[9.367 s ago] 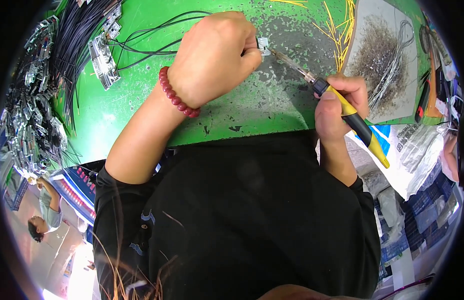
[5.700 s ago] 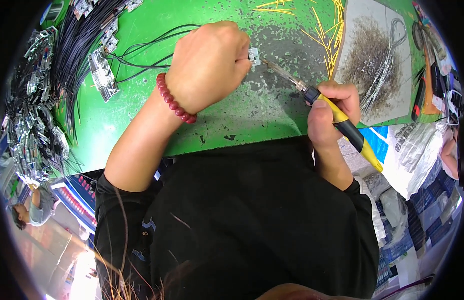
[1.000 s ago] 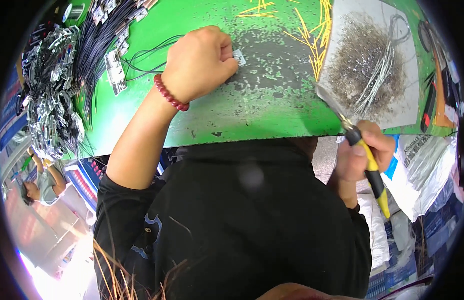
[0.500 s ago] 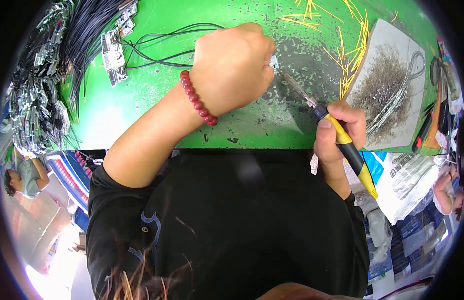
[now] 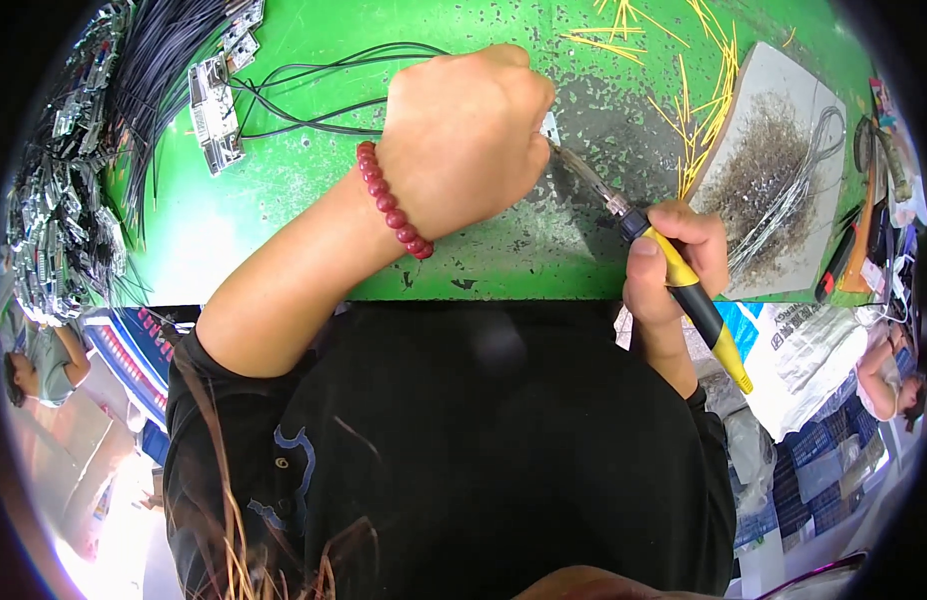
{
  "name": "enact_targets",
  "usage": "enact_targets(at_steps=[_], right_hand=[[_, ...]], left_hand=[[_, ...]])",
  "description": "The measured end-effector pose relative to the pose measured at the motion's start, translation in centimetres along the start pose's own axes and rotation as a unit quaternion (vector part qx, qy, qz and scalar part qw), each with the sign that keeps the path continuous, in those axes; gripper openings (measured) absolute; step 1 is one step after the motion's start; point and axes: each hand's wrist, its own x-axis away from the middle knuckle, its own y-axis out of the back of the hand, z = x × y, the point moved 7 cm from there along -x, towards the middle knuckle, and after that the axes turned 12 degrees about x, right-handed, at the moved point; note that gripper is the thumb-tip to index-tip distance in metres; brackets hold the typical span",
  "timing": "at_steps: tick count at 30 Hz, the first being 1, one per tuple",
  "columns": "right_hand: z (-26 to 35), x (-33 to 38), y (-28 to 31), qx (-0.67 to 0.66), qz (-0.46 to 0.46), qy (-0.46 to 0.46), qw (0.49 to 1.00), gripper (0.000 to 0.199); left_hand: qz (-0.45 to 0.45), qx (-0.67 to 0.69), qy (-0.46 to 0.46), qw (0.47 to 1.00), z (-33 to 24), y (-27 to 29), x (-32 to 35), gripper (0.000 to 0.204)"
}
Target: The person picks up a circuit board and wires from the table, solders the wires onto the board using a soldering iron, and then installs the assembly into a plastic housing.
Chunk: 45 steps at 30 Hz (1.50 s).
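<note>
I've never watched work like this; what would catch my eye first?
Probably the yellow-and-black soldering iron in the right hand, its tip close by the left hand. Next, perhaps, the red bracelet just behind that left hand, and the big heap of shiny metal parts at the far left of the green table.

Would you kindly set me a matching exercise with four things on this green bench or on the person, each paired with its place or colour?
1. yellow-and-black tool
2. bead bracelet
3. grey board
4. thin yellow strips

A. underneath silvery wires
B. held in the right hand
C. along the board's left edge
D. dark red

Pairs: 1-B, 2-D, 3-A, 4-C
</note>
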Motion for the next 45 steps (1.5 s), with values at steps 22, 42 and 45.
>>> enact_targets(at_steps=[22,42,45], right_hand=[[-0.35,0.48,0.71,-0.071,-0.038,0.003,0.997,0.025],[-0.48,0.60,0.68,-0.082,-0.054,0.020,0.995,0.027],[-0.56,0.54,0.67,-0.077,-0.055,0.013,0.995,0.026]], left_hand=[[0.042,-0.014,0.031,0.999,-0.02,-0.15,-0.11,0.008],[0.034,-0.006,0.042,0.998,0.12,-0.09,-0.08,0.015],[0.035,-0.007,0.040,0.999,0.16,-0.12,-0.07,0.014]])
